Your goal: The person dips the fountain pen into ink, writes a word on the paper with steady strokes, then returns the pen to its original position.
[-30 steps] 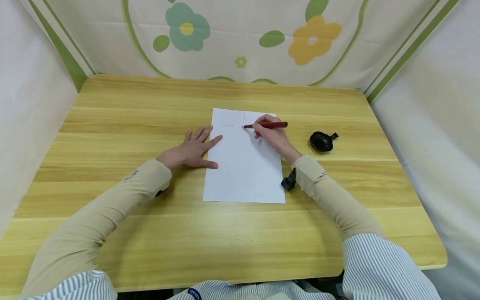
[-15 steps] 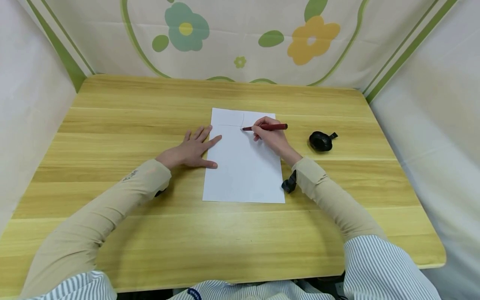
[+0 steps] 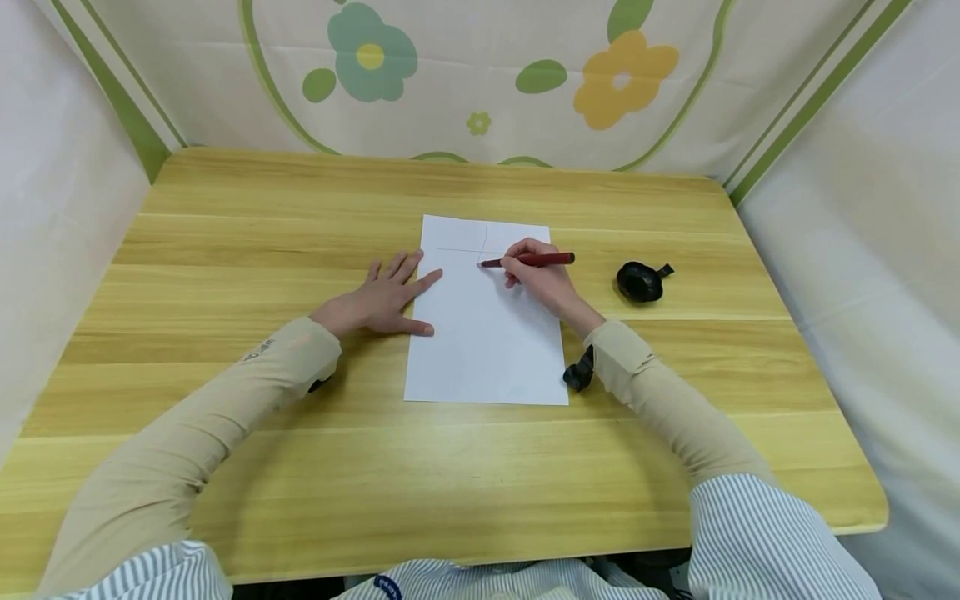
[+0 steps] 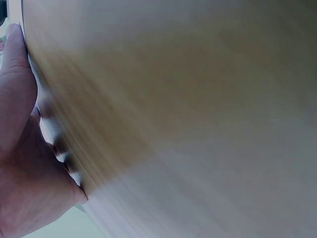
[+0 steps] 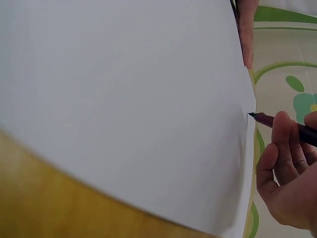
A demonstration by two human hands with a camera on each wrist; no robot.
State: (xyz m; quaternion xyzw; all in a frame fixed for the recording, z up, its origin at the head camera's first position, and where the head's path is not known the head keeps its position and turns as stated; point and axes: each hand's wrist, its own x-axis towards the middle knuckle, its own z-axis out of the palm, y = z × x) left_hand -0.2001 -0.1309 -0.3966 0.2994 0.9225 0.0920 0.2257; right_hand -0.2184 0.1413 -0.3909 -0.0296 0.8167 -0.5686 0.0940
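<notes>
A white sheet of paper (image 3: 487,350) lies on the wooden table, with a thin horizontal line and a curved vertical stroke crossing it near the top. My left hand (image 3: 382,302) lies with fingers spread, its thumb and fingertips on the paper's left edge. Between thumb and fingers my right hand (image 3: 543,275) pinches a dark red pen (image 3: 551,259), tip at the lower end of the vertical stroke. In the right wrist view the pen's dark tip meets the paper (image 5: 148,99). The left wrist view shows the left hand (image 4: 25,148) from the side.
A black, rounded object with a short tab (image 3: 640,282) lies on the table (image 3: 225,217) right of the paper. Black straps hang by both cuffs. A white curtain with printed flowers (image 3: 371,54) stands behind the table, and white cloth hangs at both sides.
My right hand has drawn the pen slightly down and to the left, lengthening the vertical stroke past the horizontal line. The left hand stays on the paper's edge.
</notes>
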